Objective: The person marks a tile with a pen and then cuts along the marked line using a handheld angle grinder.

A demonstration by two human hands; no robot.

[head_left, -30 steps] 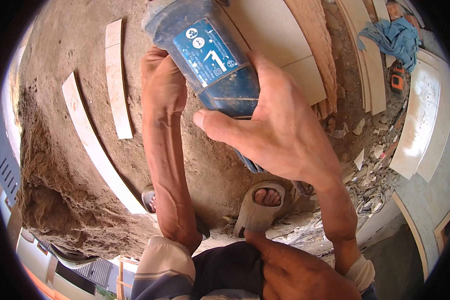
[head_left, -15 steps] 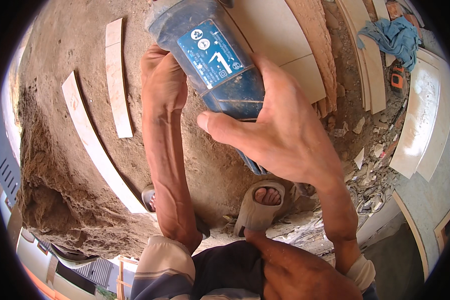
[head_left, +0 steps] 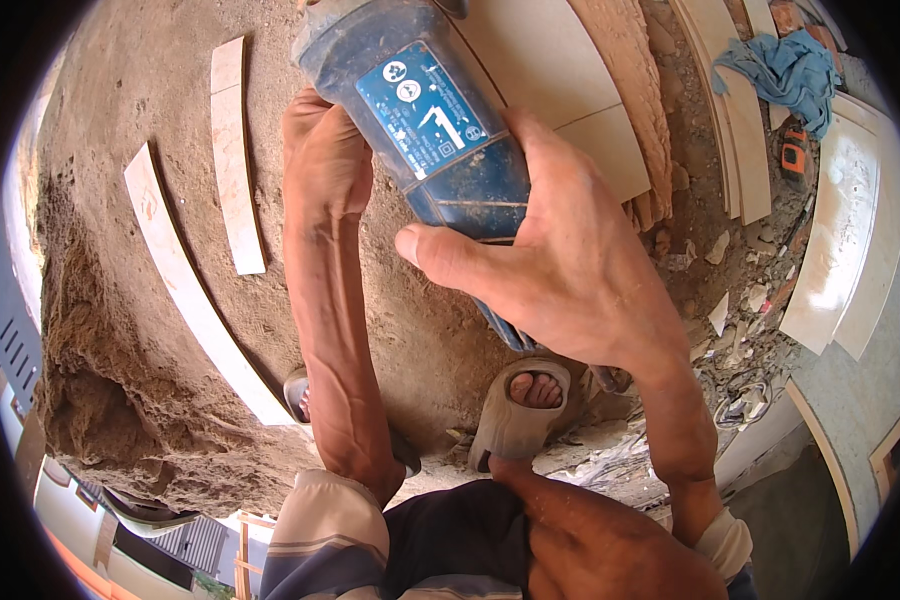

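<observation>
A blue, dusty angle grinder (head_left: 425, 170) with a light-blue label lies diagonally at top centre, over a large beige tile (head_left: 530, 55). My right hand (head_left: 560, 260) wraps round its rear body, thumb across the underside near the lower end. My left hand (head_left: 325, 155) is curled at the grinder's front end, its fingertips hidden behind the tool. The grinder's working end is cut off or hidden at the top edge.
Two narrow tile strips (head_left: 195, 270) (head_left: 235, 160) lie on the dirt at left. At right are stacked strips (head_left: 745, 175), a blue cloth (head_left: 790, 80), an orange tape measure (head_left: 795, 155), rubble and pale boards (head_left: 825, 250). My sandalled feet (head_left: 520, 410) stand near a crumbling edge.
Over the last second the grinder and my right hand have shifted very slightly to the right. Little else has moved.
</observation>
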